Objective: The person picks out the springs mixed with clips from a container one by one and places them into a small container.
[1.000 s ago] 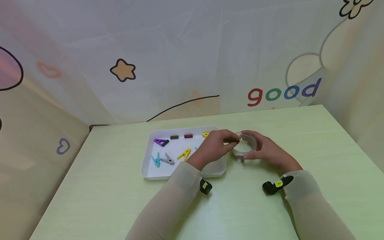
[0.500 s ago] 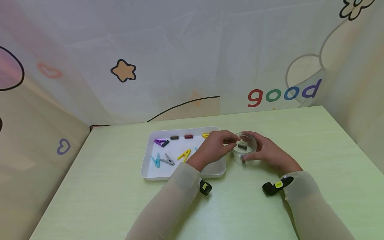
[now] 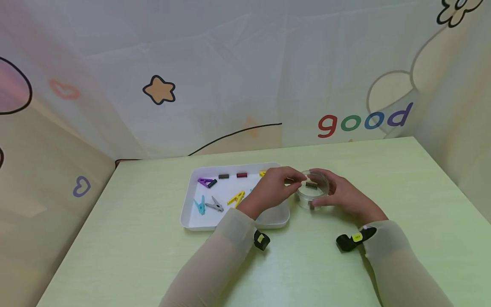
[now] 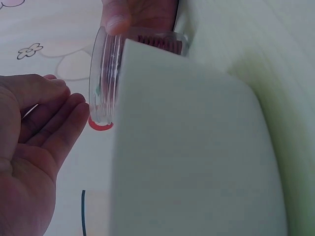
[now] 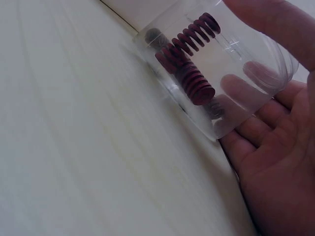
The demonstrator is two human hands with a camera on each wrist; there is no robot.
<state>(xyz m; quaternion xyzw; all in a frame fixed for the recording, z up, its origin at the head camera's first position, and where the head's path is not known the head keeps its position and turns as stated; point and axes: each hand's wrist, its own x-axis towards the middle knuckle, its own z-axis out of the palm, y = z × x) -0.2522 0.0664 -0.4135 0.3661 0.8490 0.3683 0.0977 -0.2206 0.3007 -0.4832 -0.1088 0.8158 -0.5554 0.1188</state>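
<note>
My right hand (image 3: pixel 347 196) grips a clear round jar (image 3: pixel 307 202) on the table, thumb on the near side and fingers behind it. A dark coil spring (image 3: pixel 311 186) shows inside the jar in the head view. Through its wall, the right wrist view shows several springs, among them a dark red spring (image 5: pixel 197 88) and another red spring (image 5: pixel 197 34) propped at a slant. Beside the jar's rim hovers my left hand (image 3: pixel 274 189), fingers loosely bent. Nothing lies between its thumb and fingertips in the left wrist view.
Left of the jar stands a white tray (image 3: pixel 186 213). It holds a purple clip (image 3: pixel 205 182), a blue clip (image 3: pixel 200 205), a grey clip (image 3: pixel 215 204), a yellow clip (image 3: pixel 236 197), a red spring (image 3: pixel 241 175) and a dark spring (image 3: pixel 223 176). My left forearm crosses its near right corner.
The left fingertips held a small dark spring at the jar's mouth a second ago and have let it go. It now shows inside the jar. Both hands have hardly moved.
</note>
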